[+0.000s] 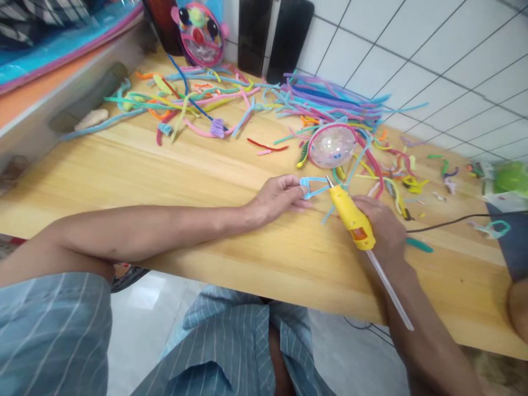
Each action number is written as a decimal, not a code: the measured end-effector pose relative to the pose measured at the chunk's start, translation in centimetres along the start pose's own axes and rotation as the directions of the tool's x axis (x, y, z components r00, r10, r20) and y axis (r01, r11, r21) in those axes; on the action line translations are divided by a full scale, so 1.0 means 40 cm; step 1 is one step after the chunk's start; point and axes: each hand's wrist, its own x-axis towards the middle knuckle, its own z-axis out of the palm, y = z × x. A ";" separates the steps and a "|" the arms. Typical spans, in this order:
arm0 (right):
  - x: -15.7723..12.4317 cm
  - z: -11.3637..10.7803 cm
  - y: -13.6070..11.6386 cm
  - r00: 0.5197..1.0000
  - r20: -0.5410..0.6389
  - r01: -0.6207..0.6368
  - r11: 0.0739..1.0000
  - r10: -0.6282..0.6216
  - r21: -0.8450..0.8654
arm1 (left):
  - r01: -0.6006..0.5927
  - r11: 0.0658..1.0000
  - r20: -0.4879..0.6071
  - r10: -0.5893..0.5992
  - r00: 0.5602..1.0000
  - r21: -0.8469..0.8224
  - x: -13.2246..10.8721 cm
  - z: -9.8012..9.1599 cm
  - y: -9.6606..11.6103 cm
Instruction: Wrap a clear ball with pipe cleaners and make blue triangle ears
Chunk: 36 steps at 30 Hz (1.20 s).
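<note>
A blue pipe-cleaner piece (317,180), bent into a narrow frame, is pinched by its left end between the thumb and fingers of my left hand (282,199). My right hand (381,225) is wrapped round a yellow glue gun (350,213), with a clear glue stick (390,289) poking out of its back. The gun's metal tip is at the right part of the blue piece; whether they touch I cannot tell. Just behind the tip lies a clear round bubble-like disc (333,146) with a pink rim.
Coloured pipe cleaners (330,99) lie heaped along the back of the wooden table (185,181). A decorated pink round face (202,36) and two dark panels (289,38) stand against the tiled wall. A black cable (454,221) runs off right, near a teal piece (419,245).
</note>
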 end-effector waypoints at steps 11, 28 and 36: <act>-0.012 0.015 -0.009 0.972 -0.067 0.223 0.974 -0.226 -0.046 | -0.013 0.997 0.032 0.011 0.999 0.075 0.003 -0.006 -0.001; -0.017 0.023 -0.006 0.978 -0.049 0.201 0.978 -0.204 -0.055 | -0.043 0.991 0.106 0.029 0.994 0.126 0.003 -0.013 -0.007; -0.019 0.018 -0.008 0.978 -0.022 0.204 0.975 -0.207 -0.083 | -0.053 0.986 0.106 0.037 0.994 0.155 0.002 -0.011 -0.006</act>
